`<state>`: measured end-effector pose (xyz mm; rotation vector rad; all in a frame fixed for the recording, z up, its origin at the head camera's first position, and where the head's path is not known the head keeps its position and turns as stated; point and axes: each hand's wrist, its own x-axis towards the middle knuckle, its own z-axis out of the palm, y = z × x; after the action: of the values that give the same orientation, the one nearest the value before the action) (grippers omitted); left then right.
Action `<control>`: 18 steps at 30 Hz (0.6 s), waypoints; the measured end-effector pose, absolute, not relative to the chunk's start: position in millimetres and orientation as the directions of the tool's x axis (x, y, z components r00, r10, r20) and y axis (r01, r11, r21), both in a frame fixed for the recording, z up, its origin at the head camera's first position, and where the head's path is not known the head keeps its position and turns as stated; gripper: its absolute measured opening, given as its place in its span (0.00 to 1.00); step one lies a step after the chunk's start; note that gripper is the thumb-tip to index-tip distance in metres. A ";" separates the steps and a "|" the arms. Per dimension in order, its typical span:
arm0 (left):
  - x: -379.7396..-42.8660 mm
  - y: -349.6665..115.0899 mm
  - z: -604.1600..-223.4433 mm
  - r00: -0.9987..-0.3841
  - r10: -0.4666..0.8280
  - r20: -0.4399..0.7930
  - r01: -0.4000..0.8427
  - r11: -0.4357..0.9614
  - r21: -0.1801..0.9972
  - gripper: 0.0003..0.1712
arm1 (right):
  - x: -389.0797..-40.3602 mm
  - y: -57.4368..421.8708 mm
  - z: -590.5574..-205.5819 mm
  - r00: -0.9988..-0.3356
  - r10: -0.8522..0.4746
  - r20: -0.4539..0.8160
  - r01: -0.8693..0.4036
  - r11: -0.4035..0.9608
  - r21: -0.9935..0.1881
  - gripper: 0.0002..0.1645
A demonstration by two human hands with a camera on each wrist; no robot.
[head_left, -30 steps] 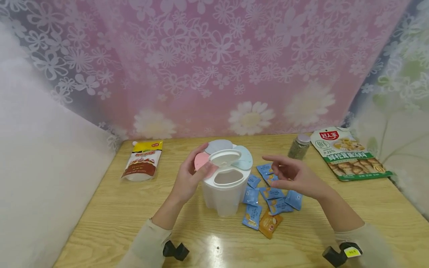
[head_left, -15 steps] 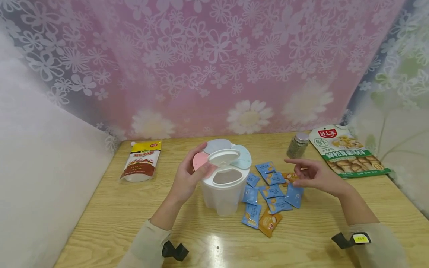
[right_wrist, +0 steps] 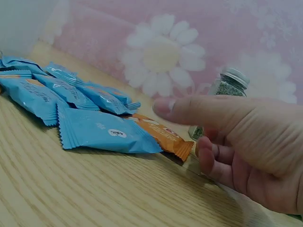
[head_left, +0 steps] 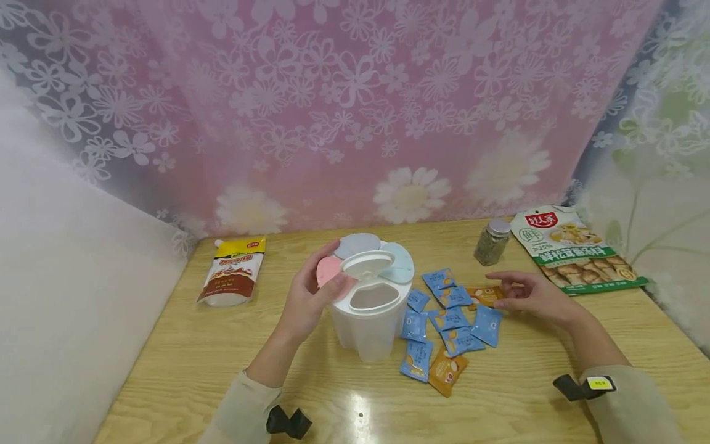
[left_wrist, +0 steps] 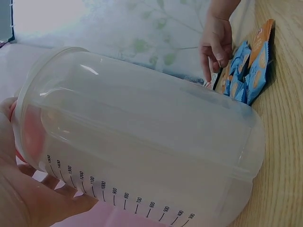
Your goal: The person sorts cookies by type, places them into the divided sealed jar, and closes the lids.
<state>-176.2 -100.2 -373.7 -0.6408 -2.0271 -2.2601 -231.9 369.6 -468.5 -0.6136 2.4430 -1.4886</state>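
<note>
A clear plastic storage container (head_left: 366,336) with a white lid stands on the table, its volume marks visible in the left wrist view. Of its coloured flaps, the pink one (head_left: 328,270) is nearest my left hand (head_left: 307,293). A front flap (head_left: 368,265) is raised, baring an opening. My left hand holds the container at the lid's left side, thumb on top. To the right, my right hand (head_left: 538,300) hovers at the end of an orange snack packet (head_left: 484,296), thumb and forefinger apart. A blue packet (right_wrist: 104,130) lies just in front of it in the right wrist view.
Several more blue packets (head_left: 449,318) and a second orange packet (head_left: 446,372) lie right of the container. Behind them stand a jar of dried herbs (head_left: 492,242) and a mushroom pouch (head_left: 577,250). At far left is a yellow-and-brown spouted pouch (head_left: 234,271).
My right hand has moved right and slightly down, from over the blue packets to the orange packet's right end. My left hand still holds the container, which stays in place.
</note>
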 end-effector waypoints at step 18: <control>-175.7 -102.6 -375.7 -0.912 0.246 0.328 0.300 -0.144 0.943 0.34 | -234.3 368.4 -474.8 -0.938 -0.346 -0.015 -0.214 0.613 -0.760 0.27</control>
<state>-175.7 -102.6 -375.7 -0.6494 -2.0301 -2.2572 -234.3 368.4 -474.8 -0.4674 2.6751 -1.2288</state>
